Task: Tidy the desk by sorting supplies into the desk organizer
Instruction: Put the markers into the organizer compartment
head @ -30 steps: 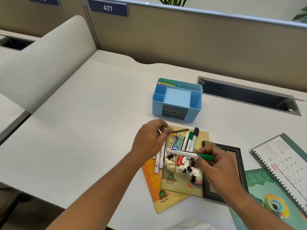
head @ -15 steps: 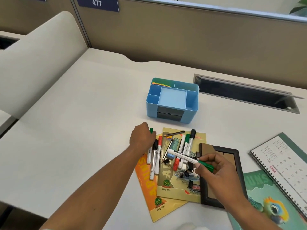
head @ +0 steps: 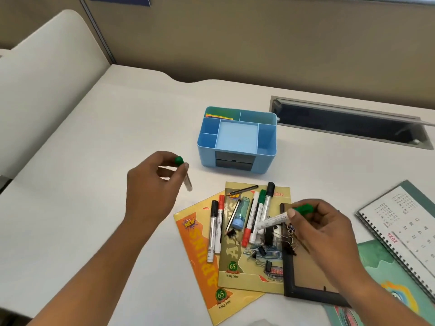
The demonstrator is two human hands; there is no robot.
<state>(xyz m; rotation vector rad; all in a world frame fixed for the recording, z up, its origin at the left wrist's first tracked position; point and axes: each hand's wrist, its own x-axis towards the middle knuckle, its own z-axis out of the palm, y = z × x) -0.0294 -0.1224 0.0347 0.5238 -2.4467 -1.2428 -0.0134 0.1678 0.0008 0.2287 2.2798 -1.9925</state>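
Note:
A blue desk organizer (head: 268, 147) stands mid-desk, with coloured paper slips in its back left slot. My left hand (head: 150, 191) holds a green-capped marker (head: 184, 175) upright above the desk, left of the organizer. My right hand (head: 322, 227) grips a second green-capped marker (head: 277, 218) over the pile. Several markers (head: 215, 229), a pencil (head: 242, 190), a small blue bottle (head: 240, 214) and binder clips (head: 261, 250) lie on two yellow and orange notebooks (head: 200, 267).
A black picture frame (head: 296, 290) lies under my right hand. A spiral calendar (head: 404, 222) and a green book (head: 376, 274) sit at the right. A cable slot (head: 348, 123) opens behind the organizer. A partition wall runs along the back.
My left hand picked a green-capped marker off the pile and lifted it up and to the left. My right hand keeps its marker and has turned it slightly.

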